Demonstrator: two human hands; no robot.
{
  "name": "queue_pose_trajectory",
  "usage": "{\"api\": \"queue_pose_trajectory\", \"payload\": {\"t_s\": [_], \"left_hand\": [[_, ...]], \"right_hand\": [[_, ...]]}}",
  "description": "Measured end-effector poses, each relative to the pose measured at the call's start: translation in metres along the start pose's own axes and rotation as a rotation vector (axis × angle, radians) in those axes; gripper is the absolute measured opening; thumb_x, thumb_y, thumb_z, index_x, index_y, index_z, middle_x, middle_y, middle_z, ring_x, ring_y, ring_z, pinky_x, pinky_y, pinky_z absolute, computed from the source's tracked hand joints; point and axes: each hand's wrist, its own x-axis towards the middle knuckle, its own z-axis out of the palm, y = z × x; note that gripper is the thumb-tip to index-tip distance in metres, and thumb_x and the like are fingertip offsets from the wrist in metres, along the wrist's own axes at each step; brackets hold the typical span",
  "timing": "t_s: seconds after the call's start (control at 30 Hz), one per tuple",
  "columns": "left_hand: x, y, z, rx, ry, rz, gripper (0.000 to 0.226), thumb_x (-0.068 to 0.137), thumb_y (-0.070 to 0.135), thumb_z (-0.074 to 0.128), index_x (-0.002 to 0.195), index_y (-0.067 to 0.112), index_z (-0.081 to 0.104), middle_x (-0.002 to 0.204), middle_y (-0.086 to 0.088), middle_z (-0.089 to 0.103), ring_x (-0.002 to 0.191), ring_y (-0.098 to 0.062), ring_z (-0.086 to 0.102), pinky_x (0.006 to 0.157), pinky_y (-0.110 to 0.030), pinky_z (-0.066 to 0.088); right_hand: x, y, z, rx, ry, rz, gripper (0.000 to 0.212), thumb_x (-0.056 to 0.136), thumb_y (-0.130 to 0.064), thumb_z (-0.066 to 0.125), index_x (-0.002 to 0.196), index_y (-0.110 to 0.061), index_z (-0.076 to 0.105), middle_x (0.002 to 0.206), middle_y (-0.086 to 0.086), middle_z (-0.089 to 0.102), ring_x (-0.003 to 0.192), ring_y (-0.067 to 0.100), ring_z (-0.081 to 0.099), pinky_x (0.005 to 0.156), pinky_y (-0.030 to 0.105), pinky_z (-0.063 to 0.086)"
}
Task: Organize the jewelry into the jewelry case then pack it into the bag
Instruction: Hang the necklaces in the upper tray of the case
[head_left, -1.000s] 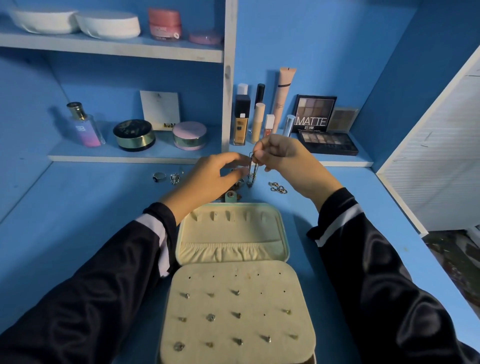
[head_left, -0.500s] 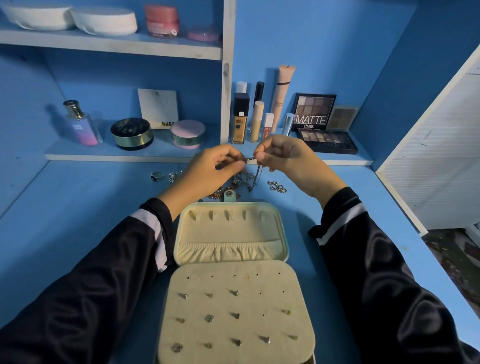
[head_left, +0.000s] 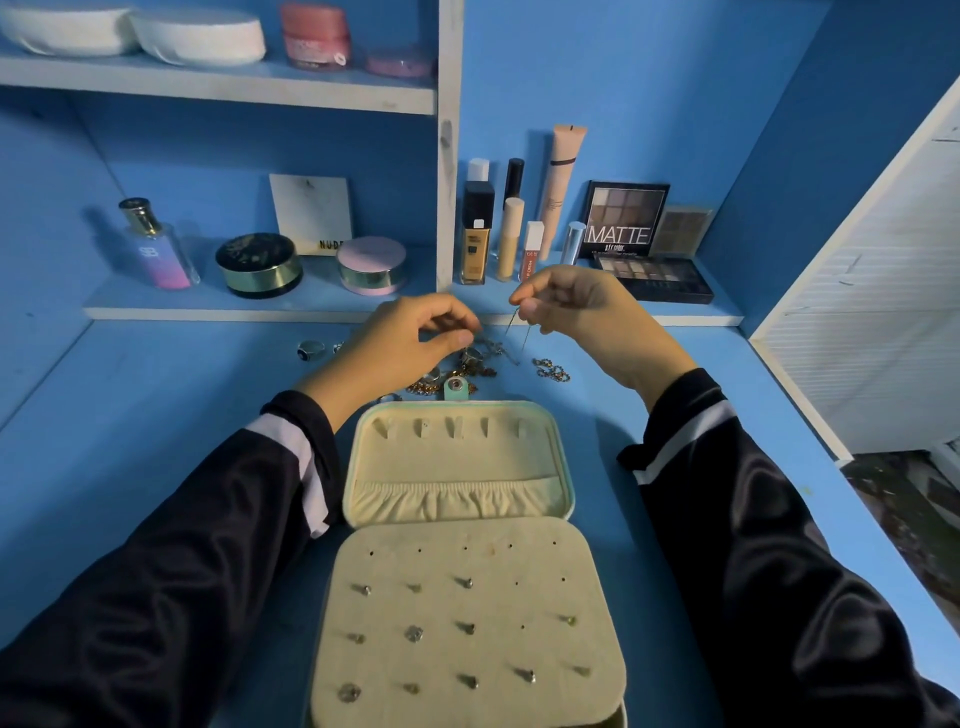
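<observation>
Chain (head_left: 509, 323): behind case (head_left: 457, 457), above jewelry pile (head_left: 467, 370). Right hand (head_left: 582, 306) pinches one end; left hand (head_left: 410, 343) pinches the other, apparently. Risk: lifted links snag rings, dragging them across the bench (head_left: 156, 415), or knot.

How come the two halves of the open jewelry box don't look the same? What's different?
The far half has a row of little tabs and a gathered pocket; the near half is a flat pad dotted with small holes. The near half has many earrings stuck in it; the far half seems to hold none. Both are cream with rounded corners.
</observation>
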Motion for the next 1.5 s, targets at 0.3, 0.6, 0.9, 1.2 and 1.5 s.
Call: {"api": "queue_pose_trajectory", "payload": {"t_s": [0.3,0.6,0.9,1.2,1.5], "left_hand": [[-0.001,0.019,0.014,-0.193,0.003,0.012,0.013,0.092,0.021,0.068,0.103,0.027,0.070,0.103,0.009,0.074,0.099,-0.004,0.068,0.095,-0.023,0.050],[-0.002,0.025,0.013,-0.228,0.035,-0.033,0.005,0.089,0.026,0.071,0.093,0.024,0.070,0.093,0.009,0.074,0.092,-0.008,0.069,0.093,-0.032,0.054],[-0.005,0.041,0.012,-0.441,0.023,-0.033,0.012,0.089,0.024,0.070,0.101,0.024,0.068,0.106,0.001,0.074,0.105,-0.015,0.068,0.101,-0.039,0.051],[-0.012,0.053,0.011,-0.471,0.063,0.012,0.009,0.087,0.023,0.070,0.095,0.022,0.068,0.091,0.004,0.074,0.095,-0.019,0.070,0.095,-0.036,0.054],[-0.036,0.062,0.010,-0.493,0.048,-0.016,0.006,0.091,0.014,0.066,0.097,0.015,0.067,0.089,-0.005,0.074,0.085,-0.016,0.071,0.084,-0.025,0.055]], "right_hand": [[-0.001,-0.017,0.005,0.071,0.024,-0.067,0.008,0.092,-0.004,0.062,0.093,-0.011,0.066,0.081,0.001,0.064,0.076,0.007,0.059,0.071,0.018,0.046],[-0.004,-0.034,0.005,0.125,0.063,-0.133,0.008,0.093,-0.003,0.061,0.095,-0.009,0.065,0.083,0.004,0.067,0.078,0.010,0.062,0.068,0.022,0.048],[-0.006,-0.041,0.001,0.160,0.054,-0.125,0.008,0.091,-0.003,0.062,0.097,-0.007,0.066,0.083,0.009,0.065,0.078,0.014,0.063,0.065,0.023,0.048],[-0.013,-0.051,0.005,0.128,0.047,-0.117,0.009,0.092,-0.002,0.062,0.100,-0.003,0.066,0.081,0.004,0.065,0.076,0.014,0.064,0.067,0.026,0.049],[-0.045,-0.041,0.011,0.180,0.056,-0.077,0.008,0.090,-0.003,0.064,0.092,-0.010,0.067,0.077,0.001,0.067,0.074,0.014,0.065,0.065,0.026,0.048]]}}
